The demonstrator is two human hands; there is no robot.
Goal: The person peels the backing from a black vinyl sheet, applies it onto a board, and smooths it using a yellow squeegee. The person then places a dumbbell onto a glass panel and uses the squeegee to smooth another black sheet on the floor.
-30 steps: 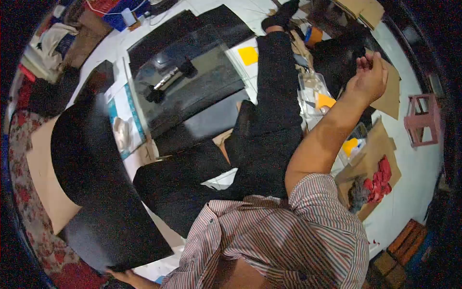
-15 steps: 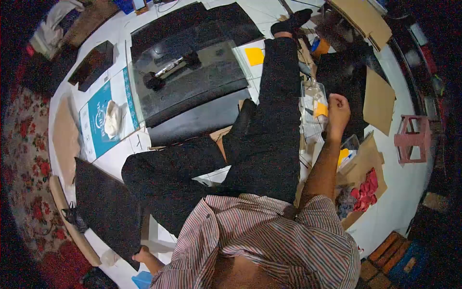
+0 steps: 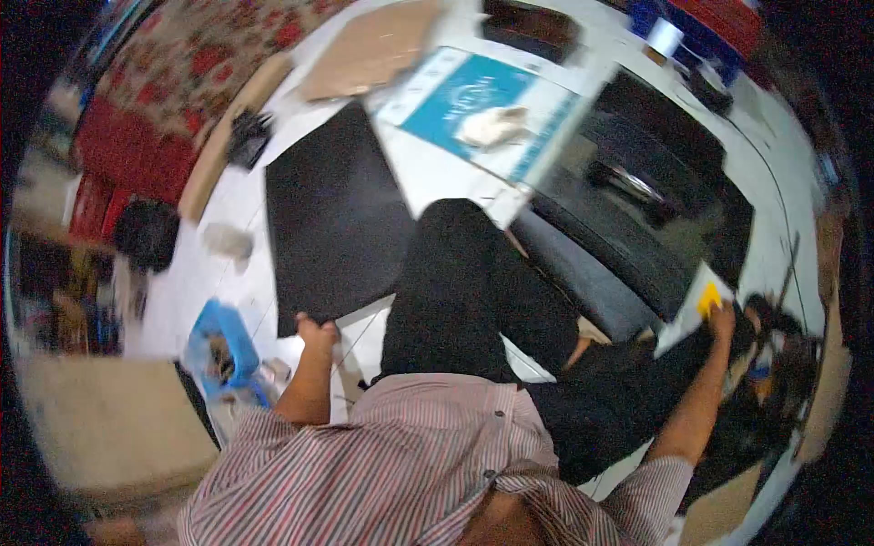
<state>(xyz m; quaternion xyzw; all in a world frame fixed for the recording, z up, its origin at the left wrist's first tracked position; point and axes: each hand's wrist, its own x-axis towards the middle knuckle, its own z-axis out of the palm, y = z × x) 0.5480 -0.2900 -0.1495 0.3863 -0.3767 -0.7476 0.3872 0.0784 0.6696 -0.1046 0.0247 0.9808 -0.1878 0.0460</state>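
My left hand grips the near edge of a black sheet that lies on the white floor to the left of my knee. My right hand is stretched out far to the right, its fingers closed at a yellow piece beside my leg. Between my hands and farther off, a glass pane with a silver-and-black bar on it rests over black sheets. A whitish cloth lies on a teal and white printed sheet.
A blue basket with small items stands at the left. Beyond it are a cardboard roll, a black bundle and a flat cardboard piece. Patterned carpet covers the far left, and a cardboard box is nearby.
The view has swung to the left. The black sheet in my left hand now lies flatter on the floor. My right hand has moved from above the clear containers to the yellow piece.
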